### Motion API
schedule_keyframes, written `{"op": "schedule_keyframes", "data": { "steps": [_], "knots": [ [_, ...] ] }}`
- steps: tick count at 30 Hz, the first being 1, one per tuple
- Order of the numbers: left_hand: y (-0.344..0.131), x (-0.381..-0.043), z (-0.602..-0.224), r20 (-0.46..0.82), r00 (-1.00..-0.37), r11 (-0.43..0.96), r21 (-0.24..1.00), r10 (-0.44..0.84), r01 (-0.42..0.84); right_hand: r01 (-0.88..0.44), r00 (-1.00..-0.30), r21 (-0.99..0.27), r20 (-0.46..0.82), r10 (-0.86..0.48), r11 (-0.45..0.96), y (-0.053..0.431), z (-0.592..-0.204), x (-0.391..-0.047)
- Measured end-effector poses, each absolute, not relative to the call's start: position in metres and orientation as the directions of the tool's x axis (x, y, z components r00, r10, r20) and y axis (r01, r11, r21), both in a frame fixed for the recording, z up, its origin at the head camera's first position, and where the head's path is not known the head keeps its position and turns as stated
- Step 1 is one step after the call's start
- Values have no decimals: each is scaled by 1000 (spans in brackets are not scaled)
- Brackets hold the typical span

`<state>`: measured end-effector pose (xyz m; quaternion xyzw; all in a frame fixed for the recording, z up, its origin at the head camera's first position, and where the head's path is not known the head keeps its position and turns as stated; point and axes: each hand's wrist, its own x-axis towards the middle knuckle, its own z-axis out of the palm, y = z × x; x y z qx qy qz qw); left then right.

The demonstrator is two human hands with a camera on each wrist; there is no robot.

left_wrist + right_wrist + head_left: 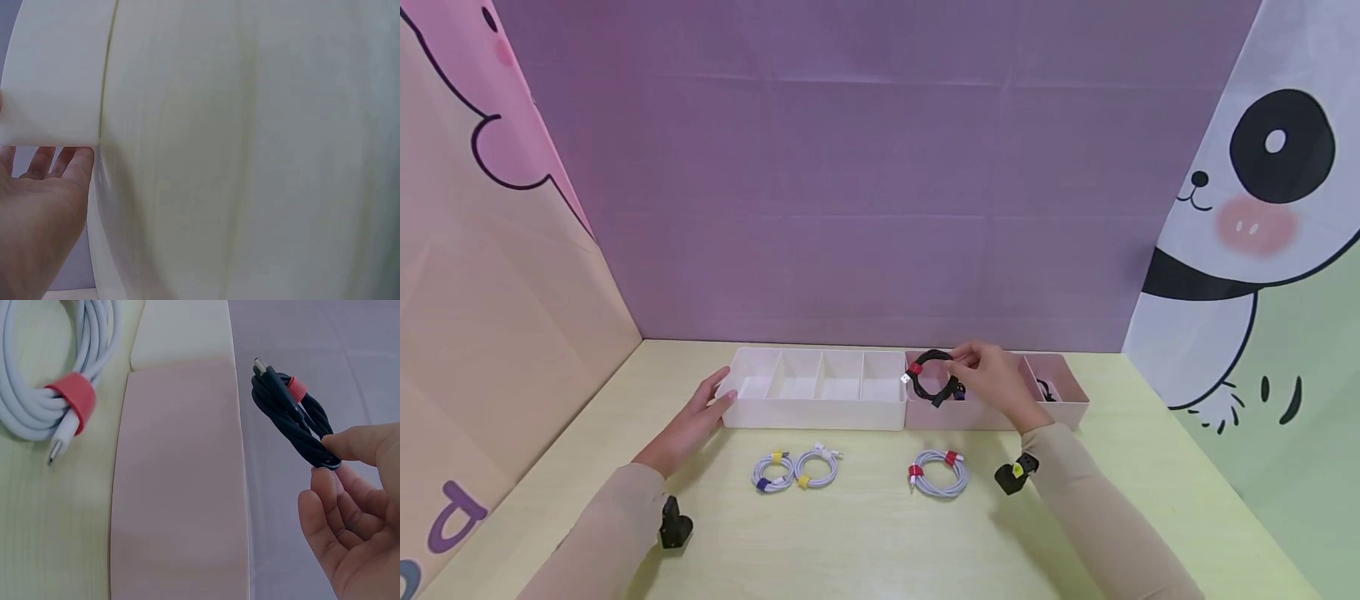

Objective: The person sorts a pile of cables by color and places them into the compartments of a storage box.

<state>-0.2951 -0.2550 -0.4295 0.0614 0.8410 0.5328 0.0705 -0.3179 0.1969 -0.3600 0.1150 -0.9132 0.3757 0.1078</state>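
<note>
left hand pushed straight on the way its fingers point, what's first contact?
The left hand points at the white divided plastic tray; its fingertips already seem to touch the tray's left end wall, so that wall comes first. Contact depth is unclear.

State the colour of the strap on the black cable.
Red strap on the black cable; right wrist view.

A black cable [934, 379] with a red tie, white cables [938, 472] on the pale yellow surface [865, 533], a white tray [816, 389] beside a pink tray [1067, 392].
</note>
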Motion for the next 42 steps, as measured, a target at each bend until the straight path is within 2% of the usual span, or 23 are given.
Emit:
{"op": "schedule_keyframes", "data": {
  "steps": [24, 34, 42],
  "knots": [
    [-253, -294, -427, -48, -984, 418, 908, 173, 30, -280, -934, -679, 357, -27, 678, 198, -358, -322],
    [-254, -295, -428, -48, -983, 413, 910, 175, 29, -298, -916, -641, 400, -24, 708, 197, -367, -329],
    [-254, -296, -429, -47, -984, 391, 920, 174, 26, -292, -921, -628, 388, -35, 721, 194, -371, -331]
  ]
}}
